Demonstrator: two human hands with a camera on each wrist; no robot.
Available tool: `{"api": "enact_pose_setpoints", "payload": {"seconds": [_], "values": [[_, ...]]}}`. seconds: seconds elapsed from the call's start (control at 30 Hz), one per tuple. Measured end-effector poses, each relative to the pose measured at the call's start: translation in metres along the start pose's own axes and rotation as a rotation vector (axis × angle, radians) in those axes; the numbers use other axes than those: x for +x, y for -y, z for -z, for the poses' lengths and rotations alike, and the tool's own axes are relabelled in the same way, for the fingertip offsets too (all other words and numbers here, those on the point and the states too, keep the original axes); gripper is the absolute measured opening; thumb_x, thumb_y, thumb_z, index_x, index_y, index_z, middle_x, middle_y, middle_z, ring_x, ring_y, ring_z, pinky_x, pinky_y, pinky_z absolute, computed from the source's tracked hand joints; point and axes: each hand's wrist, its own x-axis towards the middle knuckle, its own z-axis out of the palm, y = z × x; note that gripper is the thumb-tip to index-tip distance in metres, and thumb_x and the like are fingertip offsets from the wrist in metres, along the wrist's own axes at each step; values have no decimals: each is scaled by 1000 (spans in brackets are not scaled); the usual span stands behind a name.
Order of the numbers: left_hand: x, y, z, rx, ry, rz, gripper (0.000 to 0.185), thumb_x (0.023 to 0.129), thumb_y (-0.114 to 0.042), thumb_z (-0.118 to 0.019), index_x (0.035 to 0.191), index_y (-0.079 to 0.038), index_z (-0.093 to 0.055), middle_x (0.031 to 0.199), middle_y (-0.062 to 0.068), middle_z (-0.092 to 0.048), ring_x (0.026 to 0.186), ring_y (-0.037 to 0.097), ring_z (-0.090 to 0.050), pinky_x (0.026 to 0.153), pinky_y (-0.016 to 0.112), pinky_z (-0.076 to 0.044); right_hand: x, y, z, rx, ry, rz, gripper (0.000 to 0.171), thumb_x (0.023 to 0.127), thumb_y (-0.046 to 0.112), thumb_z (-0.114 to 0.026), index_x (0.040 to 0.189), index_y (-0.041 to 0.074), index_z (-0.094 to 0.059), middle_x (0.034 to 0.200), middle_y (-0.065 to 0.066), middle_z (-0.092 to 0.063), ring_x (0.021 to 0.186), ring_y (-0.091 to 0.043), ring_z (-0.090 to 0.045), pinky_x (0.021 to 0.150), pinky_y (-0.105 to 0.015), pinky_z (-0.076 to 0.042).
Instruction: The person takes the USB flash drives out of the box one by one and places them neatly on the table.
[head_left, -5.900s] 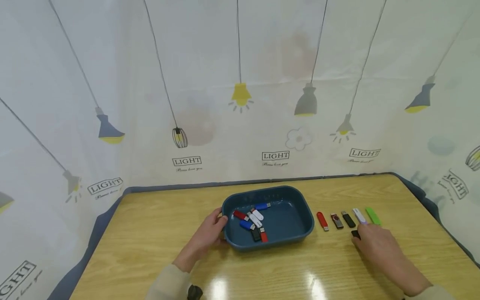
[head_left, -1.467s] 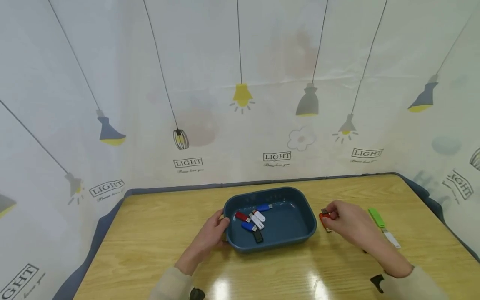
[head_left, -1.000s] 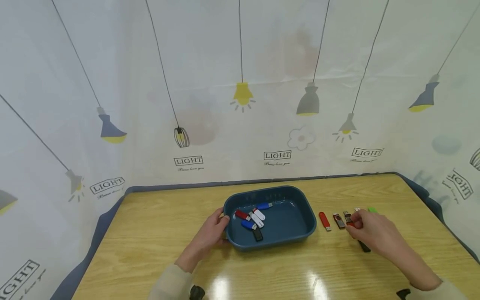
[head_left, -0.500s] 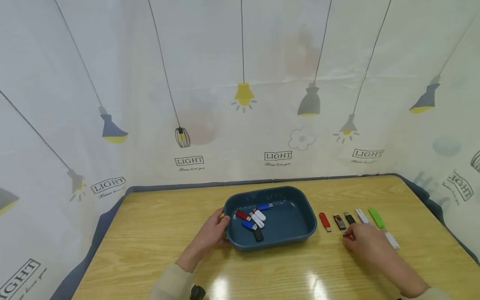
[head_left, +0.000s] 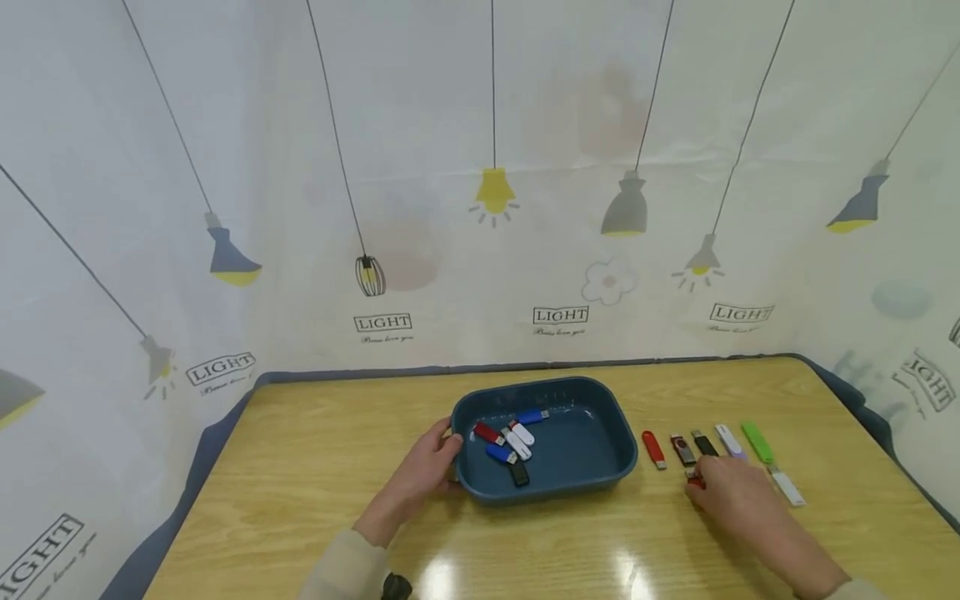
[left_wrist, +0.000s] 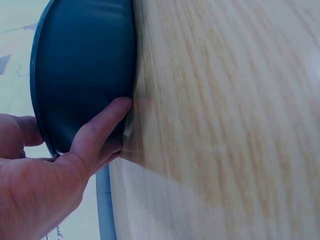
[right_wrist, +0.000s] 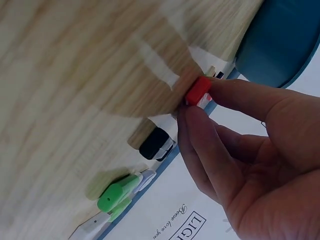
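The blue tray (head_left: 622,454) sits mid-table as before, the left hand (head_left: 420,471) still curled round its left rim, steadying it. Inside, five USB sticks remain where seven lay some seconds ago. To the tray's right, the row of sticks (head_left: 705,446) has been laid out again. The right hand (head_left: 731,492) has dropped to just in front of that row, thumb and forefinger pinching a small red USB stick (right_wrist: 198,90) against the tabletop, so sorting out of the tray continues.

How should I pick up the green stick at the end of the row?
Probably pinch the green stick across its two long sides near the middle, coming from above. It lies flat on the table, long and narrow, with the white stick close beside it.
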Motion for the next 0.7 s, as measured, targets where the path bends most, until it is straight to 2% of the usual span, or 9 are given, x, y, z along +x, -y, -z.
{"api": "enact_pose_setpoints", "payload": {"seconds": [0.3,0.43,0.57,0.7], "values": [[2,1,0,-7,-4,4,55,113,-17,-40,161,3,-24,156,34,-38,133,49,-51,83,54,-61,-5,3,6,26,-38,-4,31,94,16,-72,71,11,-51,62,-2,-44,55,-16,-39,48,-28,-31],[1,0,0,0,-5,4,55,112,-17,-39,161,4,-23,156,35,-38,133,49,-51,82,54,-62,-6,9,17,12,-59,-5,22,95,21,-72,84,5,-60,71,-2,-53,60,-17,-46,49,-30,-37],[1,-1,-1,-6,0,4,55,113,-17,-38,161,3,-22,156,35,-38,132,49,-52,83,54,-61,-8,17,26,3,-159,16,24,95,24,-74,101,2,-69,85,-5,-64,66,-15,-54,48,-32,-45],[1,0,-1,-1,-1,6,55,113,-18,-38,161,3,-22,155,35,-39,131,48,-53,83,54,-61,-7,24,32,51,-251,69,30,96,24,-72,113,-1,-71,101,-13,-67,74,-17,-57,55,-33,-50]]}}
